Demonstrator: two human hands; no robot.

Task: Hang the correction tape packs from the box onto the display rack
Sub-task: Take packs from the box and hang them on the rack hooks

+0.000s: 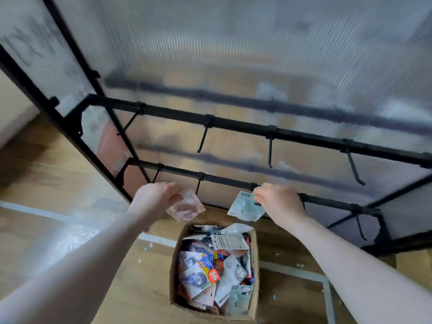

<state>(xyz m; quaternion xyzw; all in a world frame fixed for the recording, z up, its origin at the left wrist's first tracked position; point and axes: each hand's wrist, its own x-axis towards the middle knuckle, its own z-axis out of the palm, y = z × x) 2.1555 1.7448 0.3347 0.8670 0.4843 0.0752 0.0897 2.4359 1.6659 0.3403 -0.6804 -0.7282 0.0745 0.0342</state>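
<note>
light: soft, even, daylight through ribbed panel (233, 54) | blur: motion smear throughout | edges: wide-angle bending

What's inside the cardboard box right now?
The cardboard box holds a loose heap of correction tape packs, some showing orange "36" stickers. Lower layers and the box bottom are covered.

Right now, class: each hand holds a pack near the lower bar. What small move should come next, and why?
Probably slide the right hand's green pack onto a hook on the lower bar: it hangs just below that bar, whose visible hooks are bare.
</note>
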